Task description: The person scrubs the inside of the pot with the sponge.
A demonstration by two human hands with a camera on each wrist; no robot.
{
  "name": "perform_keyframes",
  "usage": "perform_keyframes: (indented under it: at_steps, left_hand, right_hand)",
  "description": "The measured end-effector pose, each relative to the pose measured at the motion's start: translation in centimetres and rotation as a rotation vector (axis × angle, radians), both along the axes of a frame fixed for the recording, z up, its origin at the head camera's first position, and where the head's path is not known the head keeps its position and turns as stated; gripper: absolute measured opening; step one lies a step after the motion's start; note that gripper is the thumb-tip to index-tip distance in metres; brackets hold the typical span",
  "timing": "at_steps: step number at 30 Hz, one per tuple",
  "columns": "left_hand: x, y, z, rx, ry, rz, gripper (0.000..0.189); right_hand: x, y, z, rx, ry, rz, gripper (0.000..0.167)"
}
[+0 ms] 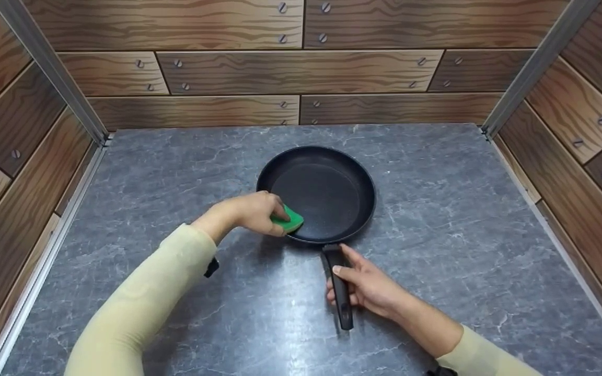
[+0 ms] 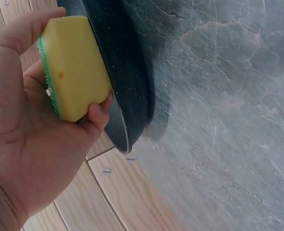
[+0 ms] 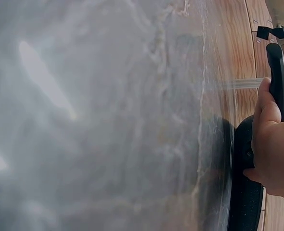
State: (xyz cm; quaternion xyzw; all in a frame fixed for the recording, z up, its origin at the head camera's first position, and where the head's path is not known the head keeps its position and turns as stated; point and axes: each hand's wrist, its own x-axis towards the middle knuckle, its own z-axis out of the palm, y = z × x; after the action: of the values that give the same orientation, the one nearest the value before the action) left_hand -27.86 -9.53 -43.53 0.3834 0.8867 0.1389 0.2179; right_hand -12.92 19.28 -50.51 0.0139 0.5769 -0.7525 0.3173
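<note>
On a grey marbled tabletop [image 1: 437, 282], a black frying pan [image 1: 322, 193] occupied the middle, cooking face up, its long axis running toward the person — handle [image 1: 342, 297] nearest, angled slightly right. The right hand [image 1: 374, 290] gripped that handle, thumb on top; the left hand [image 1: 260, 211] pinched a green-and-yellow sponge [image 1: 292, 220] at the near-left rim, green side toward the palm, its length roughly along the edge. Wiping appeared to be the step in hand — the next move seemingly calling for a steady handle and even sponge pressure.
</note>
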Motion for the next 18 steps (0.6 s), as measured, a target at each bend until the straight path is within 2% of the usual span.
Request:
perform_keyframes:
  at_steps: [18]
  left_hand:
    - [0.29, 0.90, -0.29, 0.055, -0.078, -0.018, 0.047]
  right_hand:
    - [-0.01, -0.06, -0.03, 0.009, 0.002, -0.002, 0.089]
